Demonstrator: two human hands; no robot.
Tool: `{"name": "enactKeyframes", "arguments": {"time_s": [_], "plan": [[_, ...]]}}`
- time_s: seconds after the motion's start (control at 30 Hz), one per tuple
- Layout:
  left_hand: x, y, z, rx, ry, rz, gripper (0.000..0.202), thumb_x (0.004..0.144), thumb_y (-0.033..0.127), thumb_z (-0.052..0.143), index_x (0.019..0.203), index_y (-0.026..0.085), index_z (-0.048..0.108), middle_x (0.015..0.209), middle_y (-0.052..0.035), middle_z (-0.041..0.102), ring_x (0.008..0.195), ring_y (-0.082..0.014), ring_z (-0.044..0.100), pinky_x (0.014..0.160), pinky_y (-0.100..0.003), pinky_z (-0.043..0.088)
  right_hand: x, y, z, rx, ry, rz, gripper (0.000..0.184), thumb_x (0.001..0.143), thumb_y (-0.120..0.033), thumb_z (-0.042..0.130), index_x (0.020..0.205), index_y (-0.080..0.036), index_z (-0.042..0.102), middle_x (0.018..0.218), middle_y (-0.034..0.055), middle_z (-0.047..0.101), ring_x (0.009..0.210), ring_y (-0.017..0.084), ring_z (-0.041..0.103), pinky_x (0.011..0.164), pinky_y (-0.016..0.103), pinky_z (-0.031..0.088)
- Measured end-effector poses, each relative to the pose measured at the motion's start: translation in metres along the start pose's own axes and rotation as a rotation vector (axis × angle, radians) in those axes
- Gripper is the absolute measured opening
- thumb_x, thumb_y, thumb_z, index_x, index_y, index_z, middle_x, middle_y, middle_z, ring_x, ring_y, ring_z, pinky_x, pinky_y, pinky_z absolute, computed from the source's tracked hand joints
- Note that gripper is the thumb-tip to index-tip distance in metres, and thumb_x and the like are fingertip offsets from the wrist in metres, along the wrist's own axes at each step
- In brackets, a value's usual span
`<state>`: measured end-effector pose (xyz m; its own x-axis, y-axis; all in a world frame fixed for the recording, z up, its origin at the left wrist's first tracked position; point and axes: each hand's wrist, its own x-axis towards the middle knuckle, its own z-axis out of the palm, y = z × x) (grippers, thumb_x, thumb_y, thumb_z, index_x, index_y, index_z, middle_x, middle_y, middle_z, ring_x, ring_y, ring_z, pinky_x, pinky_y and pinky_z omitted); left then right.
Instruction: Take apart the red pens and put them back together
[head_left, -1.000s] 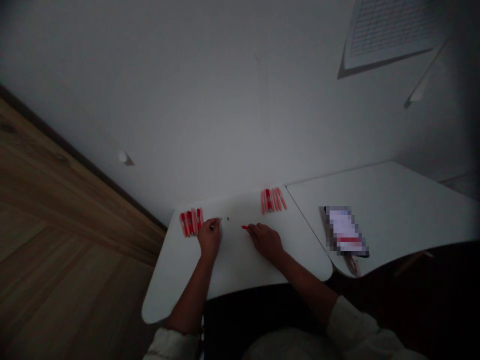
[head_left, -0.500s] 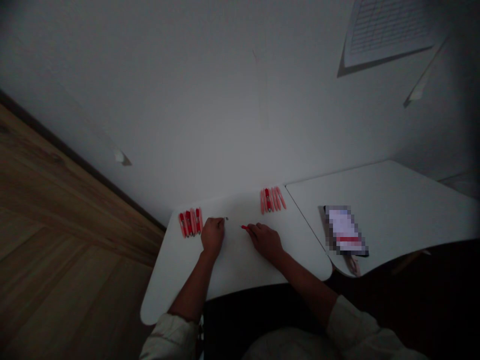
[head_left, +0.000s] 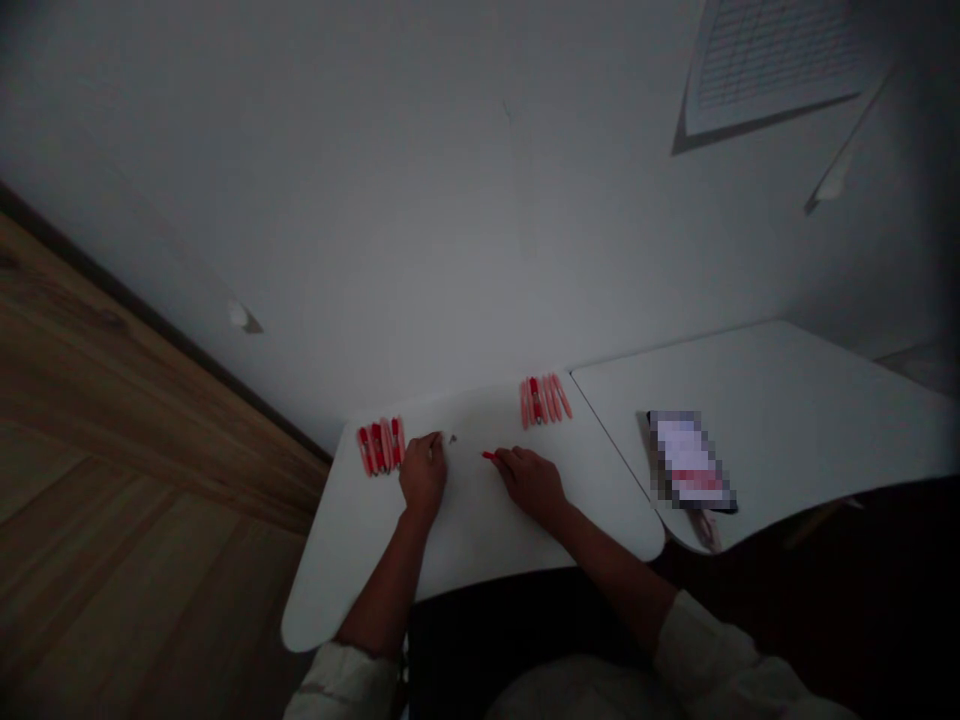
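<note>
My right hand (head_left: pixel 532 482) is closed around a slim red pen (head_left: pixel 489 455), whose red end points left out of the fingertips. Across from it, my left hand (head_left: pixel 423 478) has its thumb and fingers pinched together; whatever is between them is too small to make out. A tiny dark piece (head_left: pixel 453 438) lies on the white table (head_left: pixel 480 540) just right of the left fingertips. Left of that hand is a row of several red and pink pens (head_left: pixel 381 446). Another row of pens (head_left: pixel 545 400), mostly pink with a red one among them, lies beyond my right hand.
A phone-like device (head_left: pixel 691 460) with a blurred screen lies on the adjoining white table (head_left: pixel 795 420) at right, a pale strap (head_left: pixel 705 530) at its lower end. The wall (head_left: pixel 420 200) rises behind both tables and carries a printed sheet (head_left: pixel 772 70).
My left hand has drawn slightly left, leaving a wider gap to the tiny dark piece. The right hand with the red pen has hardly moved.
</note>
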<state>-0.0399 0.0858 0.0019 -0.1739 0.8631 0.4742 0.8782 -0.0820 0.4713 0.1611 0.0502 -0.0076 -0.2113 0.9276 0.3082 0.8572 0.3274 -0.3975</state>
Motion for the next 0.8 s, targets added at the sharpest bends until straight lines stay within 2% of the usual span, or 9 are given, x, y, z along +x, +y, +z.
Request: {"name": "enactKeyframes", "arguments": {"time_s": [0.1, 0.27, 0.37, 0.47, 0.6, 0.7, 0.8], "plan": [[-0.010, 0.005, -0.003, -0.218, -0.035, 0.015, 0.032, 0.088, 0.038, 0.045, 0.104, 0.019, 0.065, 0.097, -0.0082, 0.067, 0.085, -0.0194, 0.062, 0.078, -0.033, 0.048, 0.000, 0.000, 0.002, 0.003, 0.010, -0.007, 0.039, 0.099, -0.042, 0.026, 0.108, -0.024, 0.060, 0.090, 0.0047, 0.066, 0.083, 0.014, 0.060, 0.066, 0.021, 0.040], [-0.029, 0.011, -0.003, -0.572, -0.268, -0.099, 0.036, 0.084, 0.040, 0.052, 0.113, 0.021, 0.059, 0.090, -0.0054, 0.068, 0.078, -0.0169, 0.064, 0.073, -0.031, 0.052, 0.001, -0.001, 0.004, 0.027, 0.020, -0.044, 0.040, 0.098, -0.043, 0.028, 0.100, -0.021, 0.061, 0.090, 0.0050, 0.066, 0.083, 0.014, 0.060, 0.067, 0.022, 0.040], [-0.034, 0.011, -0.002, -0.710, -0.353, -0.124, 0.039, 0.081, 0.039, 0.057, 0.115, 0.020, 0.057, 0.092, -0.0053, 0.067, 0.083, -0.0168, 0.065, 0.074, -0.030, 0.052, 0.000, -0.001, 0.002, 0.051, 0.014, -0.078, 0.039, 0.098, -0.042, 0.028, 0.099, -0.021, 0.061, 0.089, 0.0044, 0.066, 0.083, 0.014, 0.060, 0.068, 0.022, 0.040], [-0.034, 0.011, 0.000, -0.757, -0.385, -0.097, 0.041, 0.077, 0.036, 0.062, 0.115, 0.021, 0.057, 0.097, -0.0053, 0.066, 0.090, -0.0169, 0.064, 0.083, -0.031, 0.050, -0.001, -0.001, -0.001, 0.069, -0.004, -0.113, 0.037, 0.098, -0.041, 0.028, 0.101, -0.021, 0.060, 0.090, 0.0047, 0.065, 0.084, 0.015, 0.060, 0.070, 0.023, 0.040], [-0.033, 0.011, 0.000, -0.778, -0.434, -0.098, 0.041, 0.075, 0.034, 0.065, 0.113, 0.021, 0.060, 0.098, -0.0052, 0.067, 0.091, -0.0169, 0.064, 0.086, -0.032, 0.050, -0.002, -0.001, -0.004, 0.082, -0.033, -0.129, 0.035, 0.098, -0.039, 0.030, 0.103, -0.021, 0.059, 0.091, 0.0052, 0.065, 0.086, 0.015, 0.060, 0.072, 0.024, 0.041], [-0.033, 0.011, -0.001, -0.774, -0.437, -0.128, 0.038, 0.074, 0.035, 0.064, 0.109, 0.020, 0.061, 0.098, -0.0060, 0.068, 0.088, -0.0176, 0.065, 0.083, -0.033, 0.051, -0.002, -0.002, -0.005, 0.085, -0.043, -0.132, 0.033, 0.098, -0.038, 0.031, 0.104, -0.021, 0.059, 0.092, 0.0052, 0.065, 0.087, 0.015, 0.059, 0.073, 0.024, 0.041], [-0.032, 0.010, 0.000, -0.774, -0.425, -0.157, 0.030, 0.076, 0.036, 0.062, 0.099, 0.018, 0.065, 0.086, -0.0054, 0.069, 0.077, -0.0165, 0.065, 0.076, -0.032, 0.053, -0.002, -0.002, -0.005, 0.084, -0.043, -0.140, 0.033, 0.098, -0.038, 0.031, 0.103, -0.021, 0.059, 0.090, 0.0046, 0.065, 0.086, 0.015, 0.059, 0.072, 0.024, 0.040]]}}
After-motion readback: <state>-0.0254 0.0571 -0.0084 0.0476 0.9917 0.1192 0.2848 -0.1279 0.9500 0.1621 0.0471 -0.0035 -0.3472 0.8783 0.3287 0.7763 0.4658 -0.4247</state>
